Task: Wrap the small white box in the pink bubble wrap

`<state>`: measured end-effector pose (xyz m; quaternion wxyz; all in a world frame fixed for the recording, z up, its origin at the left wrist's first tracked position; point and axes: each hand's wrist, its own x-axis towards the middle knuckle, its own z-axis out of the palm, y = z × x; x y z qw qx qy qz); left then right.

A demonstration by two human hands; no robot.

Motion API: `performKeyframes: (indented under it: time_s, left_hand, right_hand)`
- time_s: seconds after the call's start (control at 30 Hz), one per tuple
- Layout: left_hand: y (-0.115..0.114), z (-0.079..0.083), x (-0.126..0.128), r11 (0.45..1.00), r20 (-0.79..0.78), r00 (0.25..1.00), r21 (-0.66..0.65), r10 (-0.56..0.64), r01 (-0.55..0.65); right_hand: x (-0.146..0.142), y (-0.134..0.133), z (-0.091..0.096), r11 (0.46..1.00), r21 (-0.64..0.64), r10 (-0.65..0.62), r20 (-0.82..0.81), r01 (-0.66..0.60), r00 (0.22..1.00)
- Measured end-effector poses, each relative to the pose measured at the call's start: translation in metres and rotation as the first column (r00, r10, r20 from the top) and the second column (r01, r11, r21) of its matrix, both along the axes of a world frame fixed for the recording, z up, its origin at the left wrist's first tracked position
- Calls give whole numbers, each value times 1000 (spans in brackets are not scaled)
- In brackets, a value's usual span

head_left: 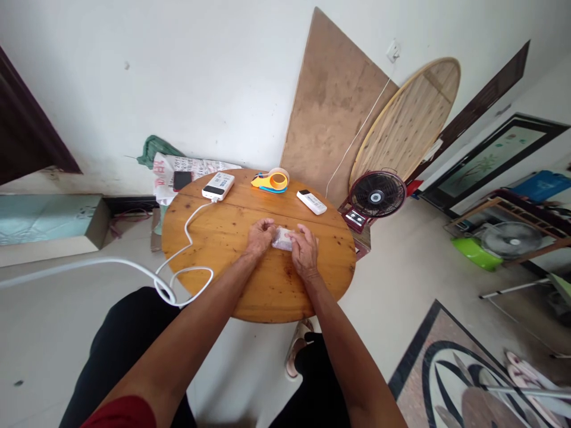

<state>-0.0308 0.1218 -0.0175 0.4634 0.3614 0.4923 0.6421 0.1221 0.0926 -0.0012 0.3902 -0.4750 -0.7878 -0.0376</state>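
Observation:
Both my hands rest on a round wooden table [267, 291] and meet at a small pale packet [282, 238] lying on its top. My left hand [260, 235] pinches the packet's left end with curled fingers. My right hand [304, 250] presses on its right end, fingers bent over it. What the packet holds is too small to make out.
On the table's far side lie a white power bank [218, 185] with a white cable [187, 238] trailing off the left edge, a yellow tape dispenser [272, 179] and a white remote [311, 201]. A black fan [377, 195] stands right of the table. Boards lean on the wall.

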Motion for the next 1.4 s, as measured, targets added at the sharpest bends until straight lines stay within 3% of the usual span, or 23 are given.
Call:
performKeyframes:
  time_s: [0.27, 0.6, 1.0, 1.2, 1.4]
  left_hand:
    - [-3, 0, -1, 1000, 61, 998, 19, -13, 11]
    - [-1, 0, 1, 999, 142, 990, 32, 16, -21]
    - [-4, 4, 1, 998, 161, 987, 40, 30, -37]
    - [-4, 4, 1, 998, 142, 989, 36, 51, -56]
    - [-4, 2, 1, 998, 137, 990, 35, 38, -43]
  right_hand:
    - [-3, -2, 1, 999, 27, -26, 92, 24, 995]
    - [-1, -4, 5, 1000, -2, 12, -31, -12, 999]
    - [-7, -6, 3, 998, 48, -39, 149, 33, 988]
    - [-3, -4, 3, 999, 40, 21, -15, -20, 1000]
    - [2, 3, 0, 1000, 17, -11, -165, 14, 986]
